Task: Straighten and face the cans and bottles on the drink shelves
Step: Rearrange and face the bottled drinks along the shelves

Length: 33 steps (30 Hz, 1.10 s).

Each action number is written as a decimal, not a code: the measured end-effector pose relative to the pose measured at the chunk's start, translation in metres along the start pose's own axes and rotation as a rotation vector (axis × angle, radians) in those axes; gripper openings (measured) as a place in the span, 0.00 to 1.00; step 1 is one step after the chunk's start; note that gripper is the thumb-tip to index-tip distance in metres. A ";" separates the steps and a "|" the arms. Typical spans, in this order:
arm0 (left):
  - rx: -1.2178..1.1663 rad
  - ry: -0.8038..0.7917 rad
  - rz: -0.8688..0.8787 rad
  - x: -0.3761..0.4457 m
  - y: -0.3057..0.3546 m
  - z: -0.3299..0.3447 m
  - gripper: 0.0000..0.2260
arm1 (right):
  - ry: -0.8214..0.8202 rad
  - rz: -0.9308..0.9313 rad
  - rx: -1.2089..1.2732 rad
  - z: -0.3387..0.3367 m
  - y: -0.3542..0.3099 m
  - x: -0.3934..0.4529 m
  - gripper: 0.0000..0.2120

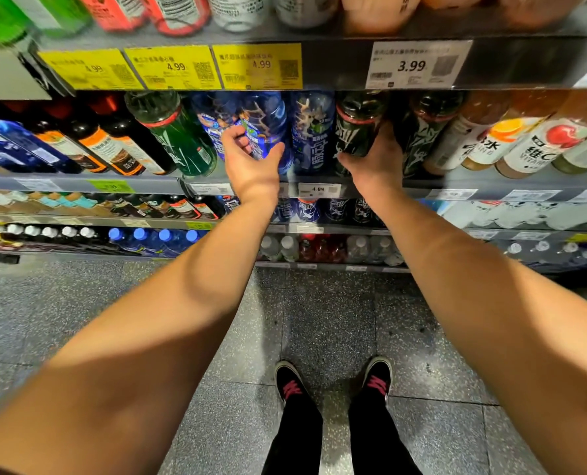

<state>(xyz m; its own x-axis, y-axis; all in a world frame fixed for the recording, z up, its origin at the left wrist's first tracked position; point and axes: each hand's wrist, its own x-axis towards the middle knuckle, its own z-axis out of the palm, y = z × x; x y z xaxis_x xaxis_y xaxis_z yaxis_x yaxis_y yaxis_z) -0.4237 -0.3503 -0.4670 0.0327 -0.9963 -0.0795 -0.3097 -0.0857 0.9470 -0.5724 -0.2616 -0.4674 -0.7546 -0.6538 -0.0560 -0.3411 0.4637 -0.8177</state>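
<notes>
- A person stands facing tiered drink shelves, both bare arms stretched forward to the shelf [79,182] at about chest height.
- The left hand [251,162] is half closed around the lower body of a blue bottle [266,126], thumb on one side and curled fingers on the other.
- The right hand [376,159] wraps the base of a black bottle with a red band [357,123], fingers hidden behind it.
- Between the two held bottles stands one more blue bottle [312,132] of the same drink; a fourth blue one sits partly hidden behind the left hand.
- Left of the hands: one green bottle [175,138], then three dark bottles with orange labels [114,149], then more blue bottles at the far edge.
- Right of the hands: a second black bottle [418,132], then pale bottles with white fruit labels [524,145]; their contents look amber.
- Every bottle on this shelf is capped and stands on its base.
- On the shelf edge above hang three yellow price tags [172,68] and one white price tag [415,65] reading 3.99.
- Lower shelves hold further rows of bottles, too small to count.
- Two black shoes with pink laces [376,377] stand on the speckled floor.
</notes>
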 end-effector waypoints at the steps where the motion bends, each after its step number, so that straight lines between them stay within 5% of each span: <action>1: -0.003 -0.003 -0.002 0.000 0.000 0.000 0.27 | 0.006 0.000 0.013 0.000 0.000 -0.002 0.30; 6: -0.024 0.022 0.007 0.001 0.003 -0.012 0.24 | -0.007 0.023 0.038 0.001 0.001 -0.007 0.33; 10: 0.056 0.211 0.038 0.006 -0.001 -0.037 0.22 | -0.016 0.082 0.044 0.004 0.003 -0.024 0.42; 15: 0.076 0.377 -0.015 0.028 -0.004 -0.063 0.28 | 0.083 0.116 0.097 0.016 0.007 -0.056 0.33; 20: 0.116 0.289 -0.033 0.051 -0.012 -0.072 0.34 | 0.174 0.095 0.162 0.029 0.003 -0.078 0.19; 25: 0.184 0.290 -0.052 0.066 -0.014 -0.079 0.37 | 0.174 0.070 0.229 0.044 -0.007 -0.090 0.16; 33: 0.240 0.311 -0.005 0.075 -0.017 -0.089 0.23 | 0.154 0.003 0.193 0.061 -0.040 -0.078 0.30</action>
<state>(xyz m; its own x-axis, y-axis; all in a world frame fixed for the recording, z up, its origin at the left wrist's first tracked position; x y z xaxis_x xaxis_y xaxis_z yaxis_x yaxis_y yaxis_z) -0.3318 -0.4229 -0.4611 0.3096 -0.9496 0.0492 -0.5210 -0.1261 0.8442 -0.4663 -0.2654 -0.4653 -0.8372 -0.5467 0.0175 -0.2367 0.3333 -0.9126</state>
